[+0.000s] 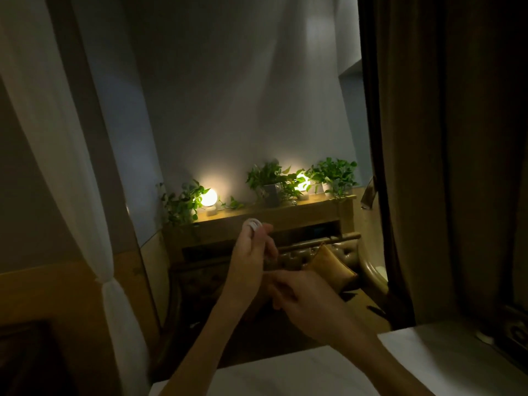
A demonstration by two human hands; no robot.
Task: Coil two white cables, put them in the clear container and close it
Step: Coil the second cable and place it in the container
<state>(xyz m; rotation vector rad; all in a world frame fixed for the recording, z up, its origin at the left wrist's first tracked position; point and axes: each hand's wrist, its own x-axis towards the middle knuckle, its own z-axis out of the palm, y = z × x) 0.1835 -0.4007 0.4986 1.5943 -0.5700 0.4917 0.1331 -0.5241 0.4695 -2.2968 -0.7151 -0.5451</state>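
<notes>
Dim room, two round lamps [210, 197] glowing on a wooden shelf [285, 213] among leafy plants [268, 175], white surface [285, 372] below. Left hand [251, 252], raised, grips a coiled white cable [253, 223] at its fingertips; right hand [303, 295] is lower and too blurry to tell.

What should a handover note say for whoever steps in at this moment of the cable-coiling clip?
Left hand: raised, holds a small coil of white cable at its fingertips.
Right hand: lower, fingers curled; too dim to tell if it holds anything.
Clear container and second cable: not in view.
Done: one cable at least partly coiled.
Left: coil the other, put both in the container, close it.
</notes>
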